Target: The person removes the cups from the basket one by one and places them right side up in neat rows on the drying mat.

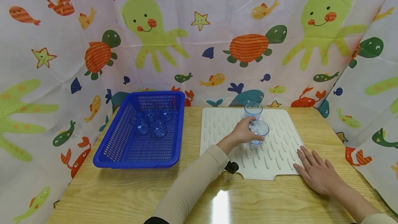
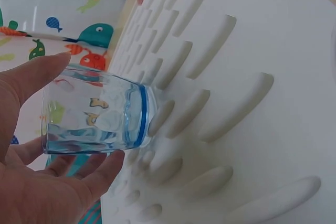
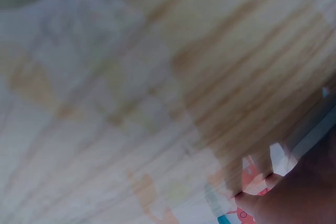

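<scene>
My left hand [image 1: 242, 133] holds a clear, blue-tinted drinking glass [image 1: 259, 127] upright over the white ridged drying mat [image 1: 217, 127]. In the left wrist view the thumb lies along one side of this glass [image 2: 94, 114] and the other fingers curl along the opposite side. Its base is right at the mat's ridges. A second similar glass [image 1: 253, 109] stands just behind it on the mat. My right hand [image 1: 320, 174] lies flat with spread fingers on the wooden table, fingertips at the mat's right edge. It holds nothing.
A blue plastic basket [image 1: 136, 163] with slotted walls stands on the left of the wooden table [image 1: 192, 186], with several glasses [image 1: 155, 122] inside. A curtain [image 1: 192, 54] printed with sea animals hangs behind the table and along both sides.
</scene>
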The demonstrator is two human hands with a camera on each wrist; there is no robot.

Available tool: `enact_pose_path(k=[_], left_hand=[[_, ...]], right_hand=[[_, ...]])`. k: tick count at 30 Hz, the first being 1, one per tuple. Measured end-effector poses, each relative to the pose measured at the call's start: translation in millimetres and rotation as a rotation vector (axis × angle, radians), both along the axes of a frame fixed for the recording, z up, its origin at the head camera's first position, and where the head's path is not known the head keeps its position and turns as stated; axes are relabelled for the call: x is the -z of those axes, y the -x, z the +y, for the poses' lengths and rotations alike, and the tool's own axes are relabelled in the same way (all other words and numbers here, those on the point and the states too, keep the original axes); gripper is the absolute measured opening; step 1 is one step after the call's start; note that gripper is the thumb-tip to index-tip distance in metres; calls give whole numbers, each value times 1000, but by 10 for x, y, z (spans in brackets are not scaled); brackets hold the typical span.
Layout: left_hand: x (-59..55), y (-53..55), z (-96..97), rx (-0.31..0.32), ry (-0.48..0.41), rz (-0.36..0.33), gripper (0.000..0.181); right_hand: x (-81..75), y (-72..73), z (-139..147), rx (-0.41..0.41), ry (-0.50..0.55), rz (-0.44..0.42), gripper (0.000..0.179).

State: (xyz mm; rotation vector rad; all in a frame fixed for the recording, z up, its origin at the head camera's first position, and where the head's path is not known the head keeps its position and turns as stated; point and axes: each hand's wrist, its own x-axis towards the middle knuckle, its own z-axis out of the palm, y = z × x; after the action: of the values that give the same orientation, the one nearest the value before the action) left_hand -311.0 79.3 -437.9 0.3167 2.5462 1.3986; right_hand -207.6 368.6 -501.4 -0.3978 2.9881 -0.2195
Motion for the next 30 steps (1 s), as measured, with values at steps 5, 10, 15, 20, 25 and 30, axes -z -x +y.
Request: enact_pose_path(k=[5,10,15,20,25,30], left_hand=[[11,2,-4,-4,9,-12,86],[-9,-8,-5,-5,9,-12,89],[-44,-11,-32,6,37,-7,89],[-106,-24,-129,18,66,11,91],[-194,-45,-257,42,107,40,95],[-316,-100,-377,67,179,59,100]], right_hand=[[9,3,0,-1,-1,0,77],[-5,0,-4,0,0,-1,76],[-19,3,0,-1,-3,-1,76],[-22,13,-12,-4,-3,-1,76],[-17,20,-15,-12,6,3,76],[10,30,8,-10,9,-1,77]])
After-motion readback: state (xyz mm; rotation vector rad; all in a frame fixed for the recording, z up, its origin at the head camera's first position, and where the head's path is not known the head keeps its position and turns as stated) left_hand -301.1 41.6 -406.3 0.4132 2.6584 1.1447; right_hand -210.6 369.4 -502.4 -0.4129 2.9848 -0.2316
